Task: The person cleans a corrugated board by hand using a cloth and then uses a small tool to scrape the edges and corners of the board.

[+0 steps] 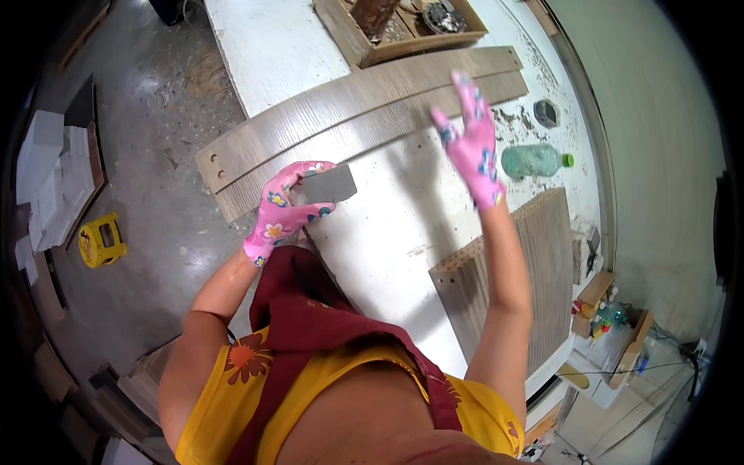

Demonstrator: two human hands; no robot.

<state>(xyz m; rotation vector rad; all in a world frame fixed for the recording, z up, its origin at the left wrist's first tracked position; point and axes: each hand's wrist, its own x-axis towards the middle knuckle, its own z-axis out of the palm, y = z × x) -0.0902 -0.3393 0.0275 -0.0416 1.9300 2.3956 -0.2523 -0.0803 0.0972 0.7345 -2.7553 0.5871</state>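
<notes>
My left hand [280,208], in a pink flowered glove, is closed around a grey rectangular block [329,184] that looks like a sanding block. It is at the near left edge of two wood-grain boards. The farther board [333,101] and the nearer board [356,138] lie side by side on the white table [387,232], with small holes showing at their ends. My right hand [474,151], gloved alike, is raised near the right part of the nearer board. Its fingers are spread and hold nothing; motion blurs them slightly.
A stack of similar boards [535,263] stands at the right, below my right forearm. Beyond it are a green-capped bottle [535,160] and a small dark jar [546,113]. A wooden tray [380,53] sits at the far side. A yellow stool [101,240] is on the floor at left.
</notes>
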